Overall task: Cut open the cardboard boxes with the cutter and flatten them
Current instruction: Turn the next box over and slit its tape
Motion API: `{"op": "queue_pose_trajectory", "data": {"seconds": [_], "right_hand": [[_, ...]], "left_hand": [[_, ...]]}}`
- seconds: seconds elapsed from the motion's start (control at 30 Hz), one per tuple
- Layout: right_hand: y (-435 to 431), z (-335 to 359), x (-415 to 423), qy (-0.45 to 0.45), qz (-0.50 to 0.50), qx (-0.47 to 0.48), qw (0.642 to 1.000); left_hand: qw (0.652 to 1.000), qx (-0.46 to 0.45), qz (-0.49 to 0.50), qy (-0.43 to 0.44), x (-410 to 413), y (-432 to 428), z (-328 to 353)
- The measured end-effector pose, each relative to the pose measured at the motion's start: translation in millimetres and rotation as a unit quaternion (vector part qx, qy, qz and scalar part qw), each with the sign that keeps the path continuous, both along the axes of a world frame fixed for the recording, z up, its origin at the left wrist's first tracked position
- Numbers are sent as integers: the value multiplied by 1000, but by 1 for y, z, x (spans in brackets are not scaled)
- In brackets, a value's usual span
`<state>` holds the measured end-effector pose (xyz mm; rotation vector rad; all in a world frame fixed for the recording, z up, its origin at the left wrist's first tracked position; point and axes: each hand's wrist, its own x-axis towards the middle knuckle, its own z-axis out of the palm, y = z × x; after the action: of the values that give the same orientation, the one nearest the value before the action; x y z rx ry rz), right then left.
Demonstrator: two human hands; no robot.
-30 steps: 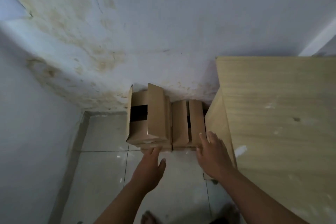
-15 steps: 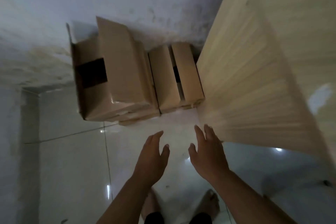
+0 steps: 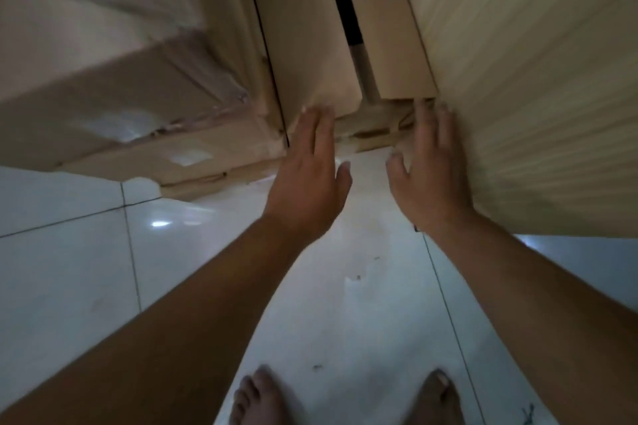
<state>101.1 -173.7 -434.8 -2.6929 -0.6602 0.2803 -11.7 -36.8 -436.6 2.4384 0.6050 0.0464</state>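
Two cardboard boxes stand on the tiled floor. The smaller box [image 3: 310, 45] has its top flaps parted, with a dark gap between them. A larger taped box [image 3: 121, 79] sits to its left, blurred. My left hand [image 3: 307, 169] reaches with straight fingers to the smaller box's near left corner, fingertips at its edge. My right hand [image 3: 431, 169], fingers also straight, is at the box's near right corner, squeezed against the wooden panel. Neither hand holds anything. No cutter is in view.
A light wooden cabinet side [image 3: 535, 79] rises close on the right, against the smaller box. Glossy white floor tiles [image 3: 207, 269] spread below. My two bare feet [image 3: 262, 400] show at the bottom edge.
The view has dropped low and close to the boxes. Both hands have moved forward from above the floor to the smaller box's near corners.
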Motion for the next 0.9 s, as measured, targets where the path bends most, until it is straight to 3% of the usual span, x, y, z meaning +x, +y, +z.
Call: {"op": "queue_pose_trajectory", "data": {"seconds": [0.23,0.37,0.53,0.73,0.83,0.9], "right_hand": [[41,-31,60,-94,54,-12,994],[53,-34,80,-82,104,-66,989],[29,-29,57,-82,87,-15,993],[-32,-26,2,-55,71,-29,996],[-49,-26,-15,-47,64,-30,996],[-56,-27,-24,-44,64,-38,996]], "left_hand": [[997,64,33,-22,64,23,-30],[991,131,-16,34,78,30,-38],[982,173,-68,40,53,16,-50],[988,94,-121,-20,-16,-20,-53],[1000,-17,-3,-8,-54,-36,-48],[984,-137,111,2,-67,-44,-46]]}}
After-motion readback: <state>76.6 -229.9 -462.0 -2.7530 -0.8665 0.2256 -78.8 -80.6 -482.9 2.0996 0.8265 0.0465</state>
